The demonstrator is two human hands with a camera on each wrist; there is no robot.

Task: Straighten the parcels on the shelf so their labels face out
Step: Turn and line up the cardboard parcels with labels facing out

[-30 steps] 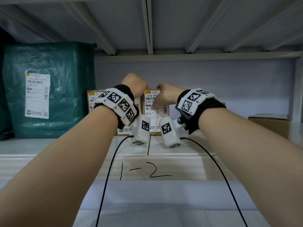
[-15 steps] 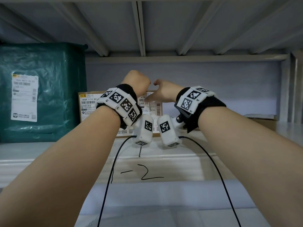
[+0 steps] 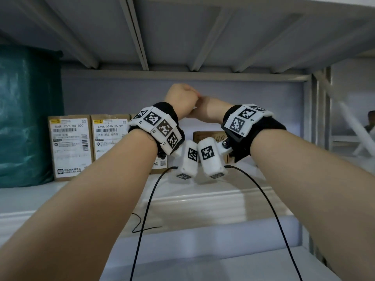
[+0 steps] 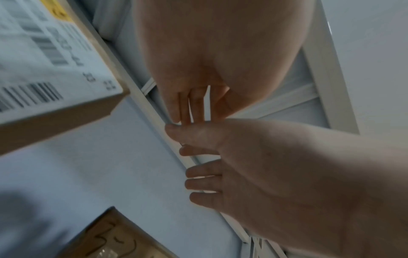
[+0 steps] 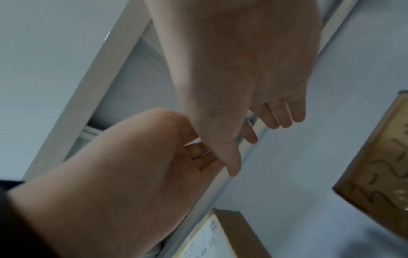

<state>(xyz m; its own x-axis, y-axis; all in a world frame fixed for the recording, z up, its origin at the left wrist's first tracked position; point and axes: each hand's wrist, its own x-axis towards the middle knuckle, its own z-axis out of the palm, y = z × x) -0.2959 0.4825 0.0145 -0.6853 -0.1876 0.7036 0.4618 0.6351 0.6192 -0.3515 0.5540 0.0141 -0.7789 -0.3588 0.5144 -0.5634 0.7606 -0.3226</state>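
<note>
Two cardboard parcels [image 3: 71, 147] [image 3: 109, 138] stand on the shelf [image 3: 213, 197] with white labels facing out. A third labelled parcel [image 3: 160, 165] is mostly hidden behind my left wrist. A brown box with handwriting [image 3: 209, 135] stands to their right, showing no label. My left hand [image 3: 180, 98] and right hand [image 3: 209, 110] hover close together above the parcels, holding nothing. In the right wrist view the left hand [image 5: 198, 157] is loosely curled and the right hand [image 5: 276, 118] has relaxed, nearly straight fingers. The right thumb meets the left fingertips [image 4: 187, 113].
A large green plastic-wrapped parcel [image 3: 26, 118] fills the left end of the shelf. The ribbed underside of the shelf above [image 3: 182, 37] is just over my hands. A metal upright [image 3: 316, 110] closes the right end. Black cables [image 3: 146, 220] hang from both wrists.
Both hands left the front of the labelled parcel, rose and came together higher up. My view swung right, so the parcels and green package slid left.
</note>
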